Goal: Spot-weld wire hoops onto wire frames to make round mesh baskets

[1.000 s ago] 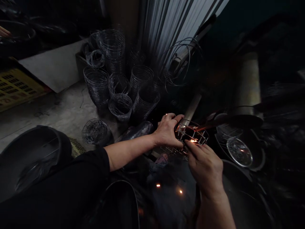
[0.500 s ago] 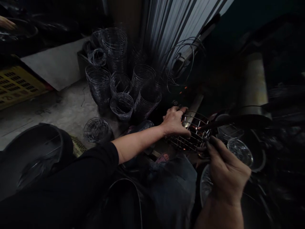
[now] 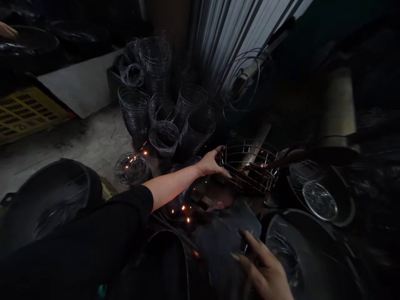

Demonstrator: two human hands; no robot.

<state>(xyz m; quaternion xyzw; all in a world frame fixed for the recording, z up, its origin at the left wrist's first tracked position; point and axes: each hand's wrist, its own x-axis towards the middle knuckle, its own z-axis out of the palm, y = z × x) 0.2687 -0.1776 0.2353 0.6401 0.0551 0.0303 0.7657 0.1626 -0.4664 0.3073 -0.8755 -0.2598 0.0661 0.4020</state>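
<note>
My left hand (image 3: 212,163) reaches to the left side of a round wire basket (image 3: 246,183), thumb and fingers spread around its edge and gripping it. The basket's open ring faces up toward me, and a pale bar (image 3: 256,146) shows through and behind its wires. A dark arm-like part (image 3: 289,157) touches or overlaps the basket's right side. Lower down, my right hand (image 3: 264,266) hovers over dark cloth at my lap, thumb and forefinger apart. A faint thin glint shows near those fingers; I cannot tell if it is a wire. Orange sparks (image 3: 188,219) scatter below my left forearm.
Stacked wire baskets (image 3: 134,110) stand at the back, with a single one (image 3: 130,168) on the floor. Black tubs lie at left (image 3: 89,183) and right (image 3: 315,233), with wire pieces inside. A yellow crate (image 3: 31,112) and another person's hand (image 3: 8,31) are at far left.
My right hand has left the basket and come down toward my lap, its fingers parting. My left hand has shifted to the basket's left edge. Bright sparks now fly to the left and downward.
</note>
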